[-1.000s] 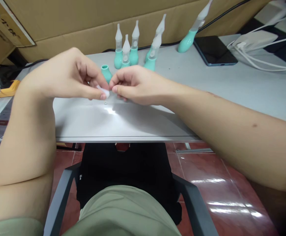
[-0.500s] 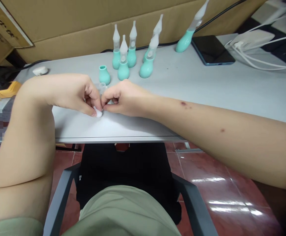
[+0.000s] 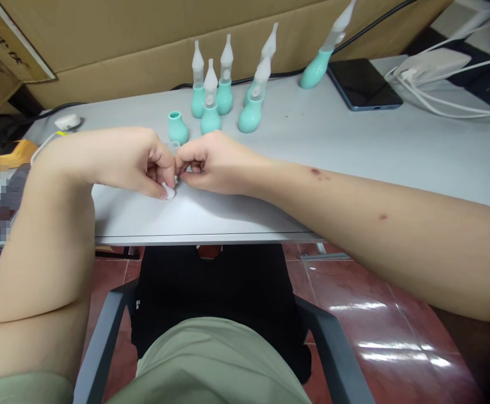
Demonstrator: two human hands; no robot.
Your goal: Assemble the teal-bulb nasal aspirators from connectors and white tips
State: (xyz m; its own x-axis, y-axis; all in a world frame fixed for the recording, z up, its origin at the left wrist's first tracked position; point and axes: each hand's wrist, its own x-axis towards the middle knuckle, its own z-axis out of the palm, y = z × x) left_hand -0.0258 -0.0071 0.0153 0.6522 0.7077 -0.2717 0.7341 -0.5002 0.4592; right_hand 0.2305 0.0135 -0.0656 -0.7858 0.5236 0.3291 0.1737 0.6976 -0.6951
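My left hand is closed in a pinch low over the table, with a small white soft piece between thumb and fingers. It resembles the white tips on the nearby nasal aspirators, though most of it is covered. Almost touching it, my right hand has thumb and forefinger pressed together beside the white piece; what they grip is hidden. Just behind my fingers is a clear plastic part, partly covered. Beyond that stands a teal bulb with an open neck and no tip.
Several assembled teal-and-white nasal aspirators stand behind my hands, one aspirator farther right. A dark phone lies beside white cables. A cardboard wall closes the back. A white round object sits at left.
My right hand has drawn slightly up and away from the white piece. My left hand keeps its pinch on that piece, nearly unmoved.
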